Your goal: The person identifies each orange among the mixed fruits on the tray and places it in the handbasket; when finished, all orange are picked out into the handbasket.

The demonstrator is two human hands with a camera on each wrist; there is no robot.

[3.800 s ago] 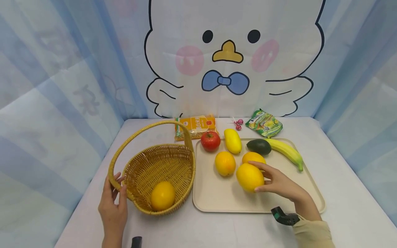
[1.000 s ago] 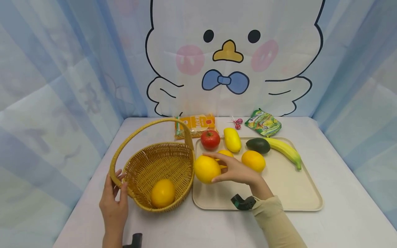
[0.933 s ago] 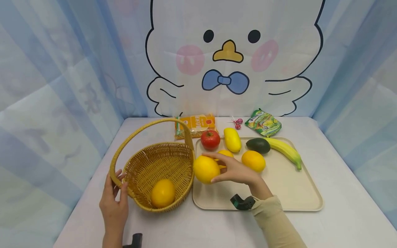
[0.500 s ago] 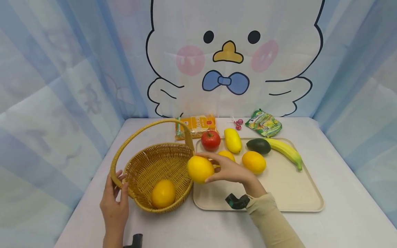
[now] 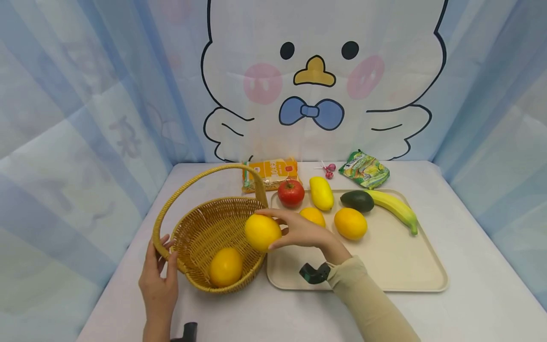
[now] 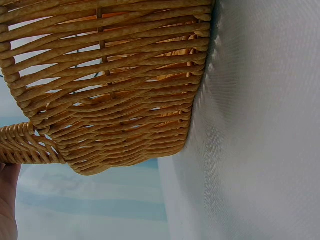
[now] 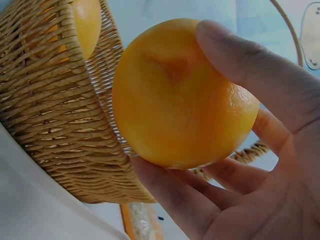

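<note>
My right hand (image 5: 305,230) grips a yellow-orange orange (image 5: 262,232) between thumb and fingers, over the right rim of a wicker basket (image 5: 205,223). In the right wrist view the held orange (image 7: 180,95) shows a dimple, close beside the basket's woven side (image 7: 75,135). Another orange (image 5: 225,267) lies inside the basket, near its front. My left hand (image 5: 158,285) holds the basket at the foot of its arched handle (image 5: 183,187), thumb and fingers on either side. The left wrist view shows the basket wall (image 6: 120,90) standing on the white cloth, with only a sliver of that hand.
A beige tray (image 5: 397,266) right of the basket bears two oranges (image 5: 350,223), a yellow mango (image 5: 321,194), a dark green avocado (image 5: 357,201) and a banana (image 5: 395,209). A red apple (image 5: 291,193) sits at its corner. Behind lie a grain bag (image 5: 273,173), lollipops (image 5: 329,171) and a green packet (image 5: 365,170).
My right hand has carried the orange leftward from above the tray to the basket's right rim. The left hand stays at the handle, and the basket has hardly moved.
</note>
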